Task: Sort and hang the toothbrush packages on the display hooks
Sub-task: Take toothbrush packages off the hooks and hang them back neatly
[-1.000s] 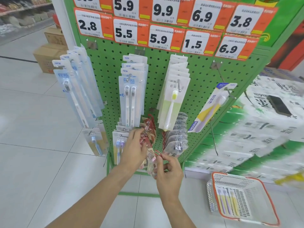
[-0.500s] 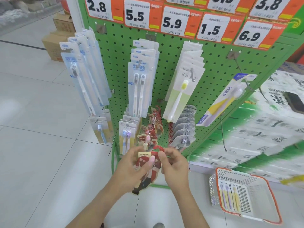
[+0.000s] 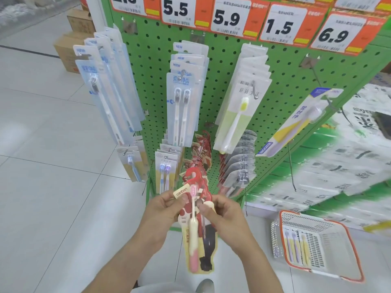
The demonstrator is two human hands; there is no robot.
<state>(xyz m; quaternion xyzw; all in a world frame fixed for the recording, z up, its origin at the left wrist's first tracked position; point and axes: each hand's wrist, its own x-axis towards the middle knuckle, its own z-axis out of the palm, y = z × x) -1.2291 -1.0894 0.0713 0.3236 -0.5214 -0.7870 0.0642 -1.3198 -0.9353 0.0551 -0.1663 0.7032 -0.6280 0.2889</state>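
The toothbrush package [image 3: 197, 231] looks like printed card under clear, glossy plastic, with a smooth plastic brush inside. The pegboard [image 3: 283, 66] is matt green painted metal, punched with holes, and its hooks [image 3: 255, 89] are thin bright metal wire. Price tags [image 3: 279, 24] are matt paper. The floor [image 3: 42, 166] is smooth, faintly shiny tile. The basket [image 3: 330, 233] is slotted white plastic with an orange rim.

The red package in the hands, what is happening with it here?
A person holds a red toothbrush package in front of a green pegboard. The left hand pinches its top by the label, and the right hand grips its right edge. It is not on a hook. More red packages hang just above. A basket with more toothbrushes sits on the floor at right.
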